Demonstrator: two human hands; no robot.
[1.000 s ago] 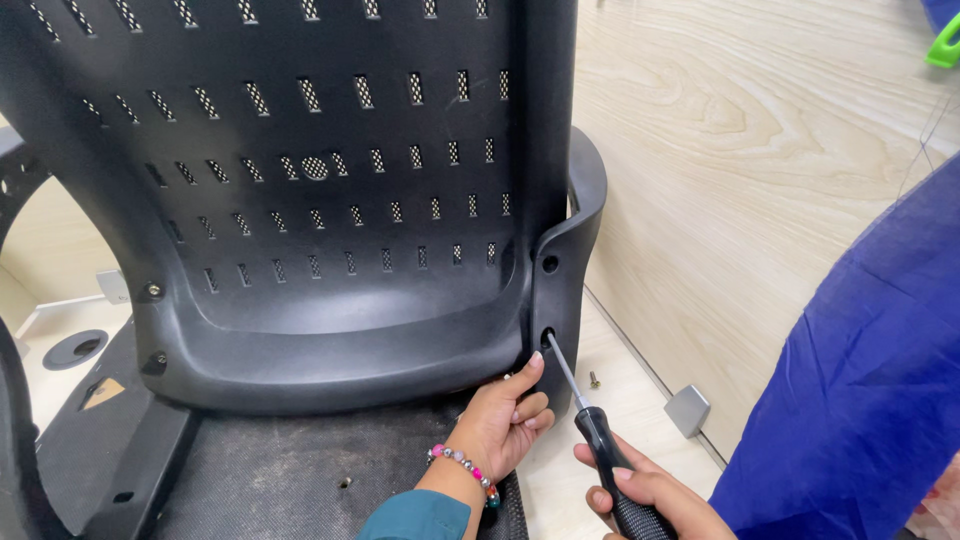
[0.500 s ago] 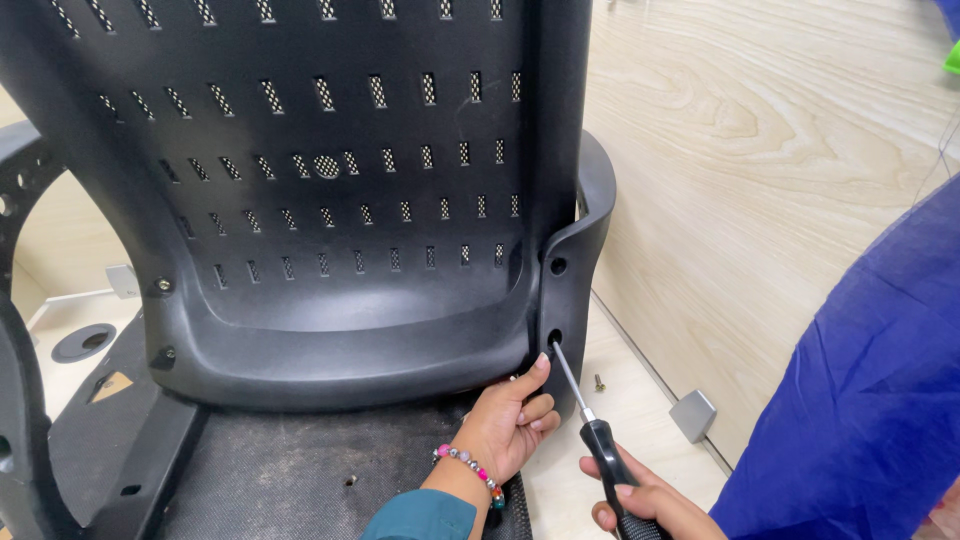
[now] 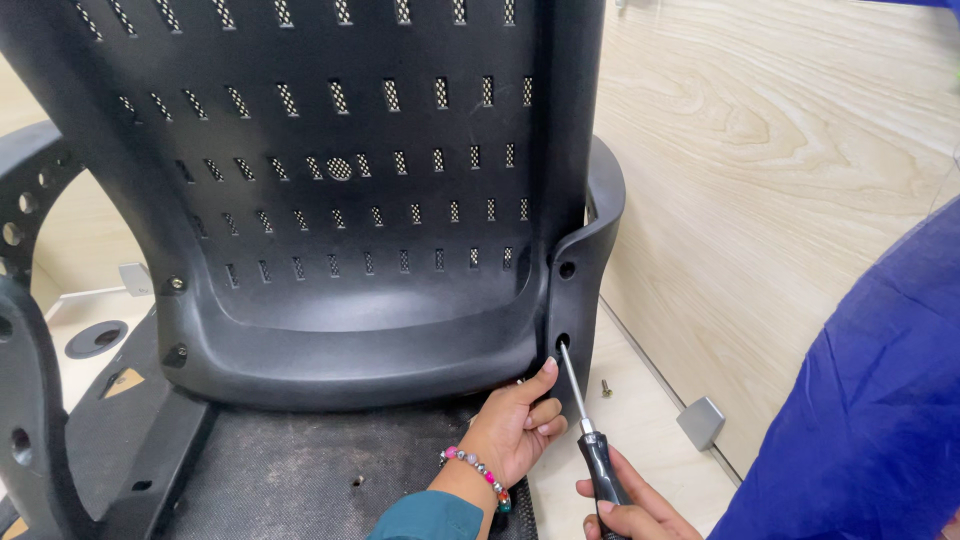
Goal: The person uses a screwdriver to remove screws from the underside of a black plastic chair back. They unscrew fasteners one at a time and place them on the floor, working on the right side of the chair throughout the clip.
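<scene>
A black perforated plastic chair back (image 3: 330, 200) stands upright on the chair's mesh seat (image 3: 290, 470). My left hand (image 3: 515, 425), with a bead bracelet on the wrist, rests against the lower right corner of the back, thumb near the side bracket (image 3: 580, 290). My right hand (image 3: 630, 505) grips the black handle of a screwdriver (image 3: 585, 420). Its metal shaft points up and left, tip at the lower hole (image 3: 562, 341) of the bracket. A second hole (image 3: 567, 269) sits above it.
A loose screw (image 3: 605, 386) lies on the pale floor right of the bracket. A grey metal doorstop-like block (image 3: 700, 421) stands by the wood-grain wall panel (image 3: 780, 180). Blue cloth (image 3: 860, 400) fills the lower right. A black armrest (image 3: 30, 330) curves at the left.
The view has drifted so the chair sits slightly further right and lower. The screwdriver tip stays at the lower bracket hole; my right hand has slid lower in the frame.
</scene>
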